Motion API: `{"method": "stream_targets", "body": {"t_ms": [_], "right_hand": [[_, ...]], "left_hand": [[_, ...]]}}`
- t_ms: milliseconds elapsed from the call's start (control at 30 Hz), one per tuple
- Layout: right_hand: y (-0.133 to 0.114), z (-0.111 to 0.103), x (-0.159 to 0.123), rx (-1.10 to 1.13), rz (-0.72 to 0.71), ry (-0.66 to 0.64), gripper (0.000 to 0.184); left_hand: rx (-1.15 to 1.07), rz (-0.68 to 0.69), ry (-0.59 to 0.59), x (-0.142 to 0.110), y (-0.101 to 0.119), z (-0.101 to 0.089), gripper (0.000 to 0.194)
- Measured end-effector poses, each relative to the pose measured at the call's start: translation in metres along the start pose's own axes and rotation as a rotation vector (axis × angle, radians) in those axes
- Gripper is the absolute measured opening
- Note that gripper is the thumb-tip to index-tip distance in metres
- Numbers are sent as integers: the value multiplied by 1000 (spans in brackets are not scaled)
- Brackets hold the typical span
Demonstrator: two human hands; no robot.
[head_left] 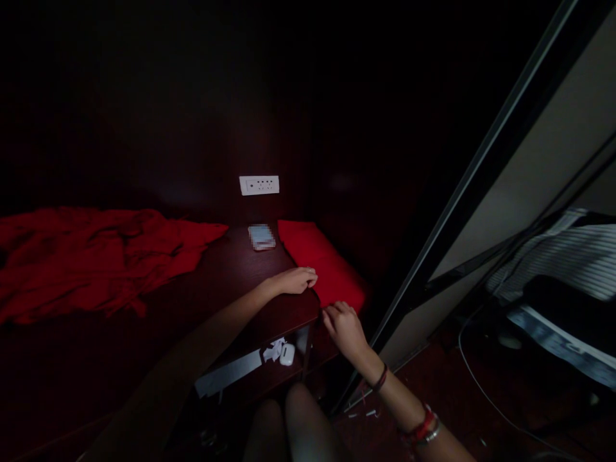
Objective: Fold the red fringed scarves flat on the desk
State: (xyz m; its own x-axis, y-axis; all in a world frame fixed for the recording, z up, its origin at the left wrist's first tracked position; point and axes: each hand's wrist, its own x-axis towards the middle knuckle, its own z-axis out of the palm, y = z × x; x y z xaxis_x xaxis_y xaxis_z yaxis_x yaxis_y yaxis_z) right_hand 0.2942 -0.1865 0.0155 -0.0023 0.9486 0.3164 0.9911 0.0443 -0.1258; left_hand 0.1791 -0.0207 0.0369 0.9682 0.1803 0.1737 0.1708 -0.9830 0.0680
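Note:
A folded red cloth [321, 261] lies on the right part of a dark wooden bedside table [240, 276]. My left hand [294, 280] rests on the table top with its fingers curled against the cloth's left edge. My right hand [344, 325] is at the cloth's near corner, fingers bent and pinching the fabric at the table's edge. Red bands circle my right wrist.
A small phone-like object [262, 237] lies at the table's back, under a white wall socket [258, 185]. A crumpled red sheet [91, 256] covers the bed at left. The shelf below holds a white earbud case [287, 354] and papers [231, 375]. A mirrored sliding door [481, 212] stands at right.

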Motion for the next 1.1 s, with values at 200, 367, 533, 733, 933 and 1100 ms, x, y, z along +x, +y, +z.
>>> {"method": "stream_targets", "body": {"t_ms": [200, 367, 533, 733, 933, 1100], "right_hand": [[12, 6, 30, -20, 29, 14, 35], [18, 14, 29, -48, 44, -127, 42], [15, 8, 28, -79, 119, -214, 47], [14, 8, 23, -129, 114, -299, 47], [18, -10, 35, 37, 38, -467, 47], [32, -17, 77, 65, 85, -459, 38]], "left_hand": [[-49, -267, -98, 16, -6, 27, 42], [-83, -313, -237, 19, -16, 34, 48], [-57, -295, -191, 17, -17, 35, 47], [-49, -258, -98, 13, -20, 39, 47], [-23, -208, 25, 6, -18, 36, 44], [65, -263, 103, 2, -19, 36, 42]]}}
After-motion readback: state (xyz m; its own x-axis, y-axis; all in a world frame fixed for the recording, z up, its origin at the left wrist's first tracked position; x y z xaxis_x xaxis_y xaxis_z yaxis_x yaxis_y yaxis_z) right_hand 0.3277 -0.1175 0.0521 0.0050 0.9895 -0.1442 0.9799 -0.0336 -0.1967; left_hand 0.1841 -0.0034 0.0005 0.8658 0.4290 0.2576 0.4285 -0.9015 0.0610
